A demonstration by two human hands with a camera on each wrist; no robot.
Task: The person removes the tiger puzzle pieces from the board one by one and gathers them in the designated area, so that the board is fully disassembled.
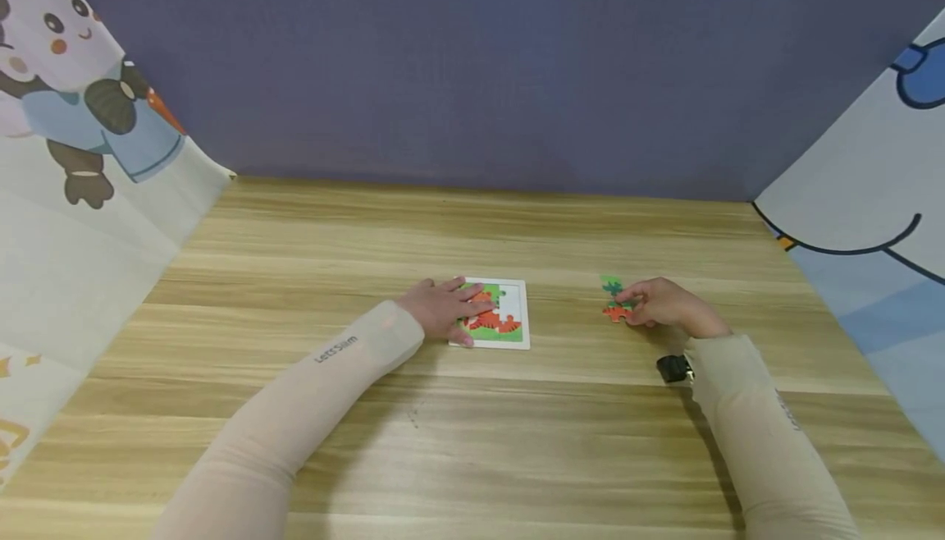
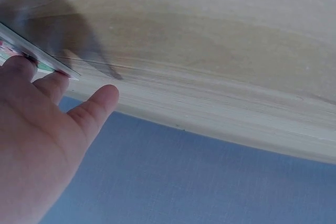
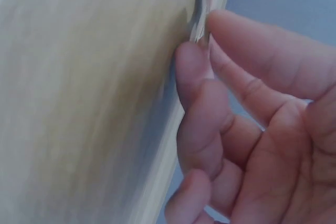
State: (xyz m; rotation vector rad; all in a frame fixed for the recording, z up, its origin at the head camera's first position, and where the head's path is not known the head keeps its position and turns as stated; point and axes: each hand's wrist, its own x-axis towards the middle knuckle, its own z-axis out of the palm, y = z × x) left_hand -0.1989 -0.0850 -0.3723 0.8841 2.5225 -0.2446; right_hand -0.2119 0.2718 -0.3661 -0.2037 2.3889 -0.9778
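Note:
My left hand (image 1: 441, 310) lies with spread fingers over a square jigsaw puzzle in a white frame (image 1: 527, 328). The picture is green with an orange-red figure, and a white gap shows at its upper right. Over to the right, thumb and forefinger of my right hand (image 1: 668, 307) pinch a red and green puzzle piece (image 1: 615, 313). A second piece, green with a dark green shape (image 1: 611, 284), lies just beyond it. In the right wrist view the pinched piece (image 3: 206, 36) shows only as a thin edge between the fingertips.
Both hands work over a wood-grain table (image 1: 472, 441). A dark blue-grey panel (image 1: 472, 72) stands along its far edge, with cartoon-printed sheets (image 1: 74, 261) at the sides. A small black object (image 1: 672, 368) sits by the right cuff.

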